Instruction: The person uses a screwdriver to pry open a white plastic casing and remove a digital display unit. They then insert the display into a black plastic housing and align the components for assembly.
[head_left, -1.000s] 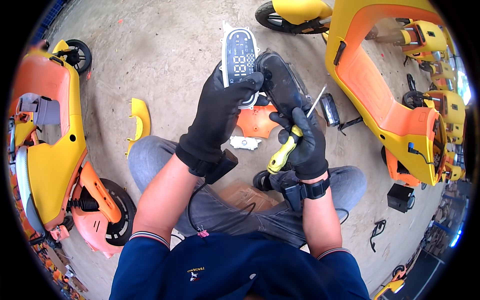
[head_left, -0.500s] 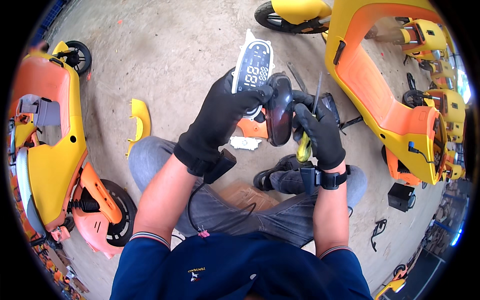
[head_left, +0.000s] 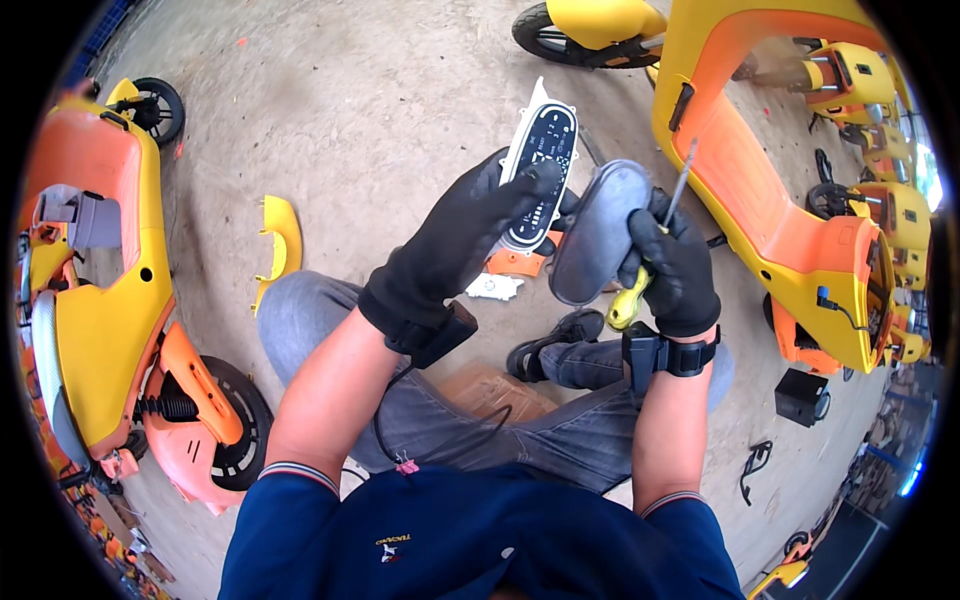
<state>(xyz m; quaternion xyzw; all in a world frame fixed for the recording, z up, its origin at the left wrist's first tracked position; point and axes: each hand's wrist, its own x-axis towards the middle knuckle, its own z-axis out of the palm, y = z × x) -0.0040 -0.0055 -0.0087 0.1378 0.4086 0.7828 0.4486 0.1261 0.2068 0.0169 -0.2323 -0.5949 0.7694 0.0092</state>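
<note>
Seated person, knees up, both forearms rising from the lower edge toward the centre of the view. Left hand (head_left: 455,245), black-gloved, reaches up toward 12 o'clock with the wrist bent slightly right; its fingers are curled around the lower half of a flat black display panel (head_left: 540,165), thumb pressed on the panel's face, so the panel stands nearly upright with its white-edged top pointing to 12. Right hand (head_left: 675,265), also gloved, sits just at 3 o'clock of the left, closed in a fist around a yellow-handled screwdriver (head_left: 650,250) (handle end pokes out below the fist toward 6, thin shaft slants up toward 1). The same hand's fingers also pinch the right edge of a dark grey oval cover (head_left: 598,230), which hangs between the two hands and touches the panel's right side. A black strap wraps each wrist. Beneath the hands, on the concrete floor (head_left: 350,110), lie a small orange part (head_left: 515,263) and a white bit beside it. At 9 o'clock a loose yellow fender piece (head_left: 280,240); farther at 9 an orange-and-yellow scooter (head_left: 100,300); at 2 o'clock a stripped yellow scooter frame (head_left: 780,190).
</note>
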